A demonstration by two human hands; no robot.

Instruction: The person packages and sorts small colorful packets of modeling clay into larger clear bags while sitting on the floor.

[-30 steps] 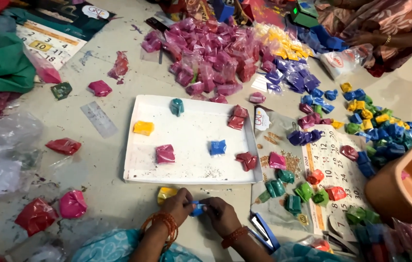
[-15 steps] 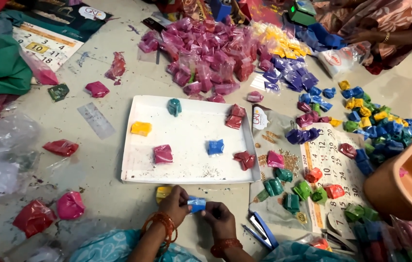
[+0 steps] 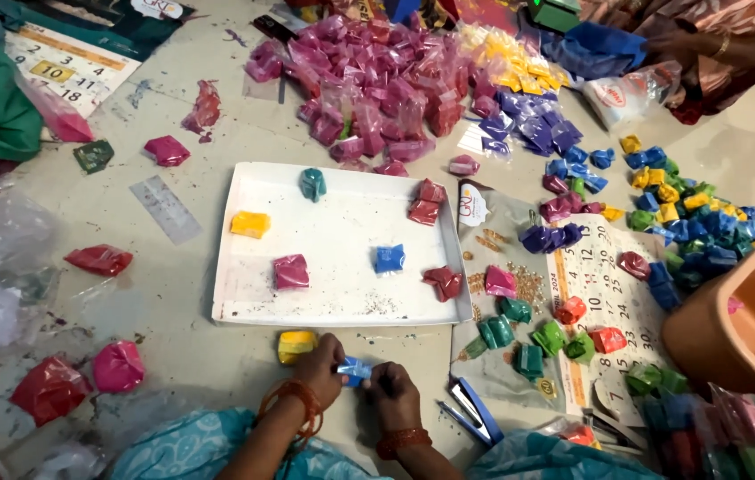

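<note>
both hands, left hand point(image 3: 319, 363) and right hand point(image 3: 392, 391), pinch a small blue packet point(image 3: 355, 369) between fingertips; it looks light, soft, crinkly, best gripped at its ends.

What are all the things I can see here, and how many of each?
white tray: one, middle of the floor
packets in the tray: seven; teal, yellow, pink, blue, three dark red
pink packet heap: too many to count, top middle
yellow packet heap: many, top, right of the pink
purple packets: many, below the yellow heap
mixed blue, yellow and green packets: many, right side
green packets: several, on a calendar sheet, right of the tray
clay pot: one, orange-brown, right edge
stapler: one, blue and silver, bottom
yellow packet: one, beside the left hand
small blue packet: one, held between both hands
left hand, right hand: two, bottom middle
</note>
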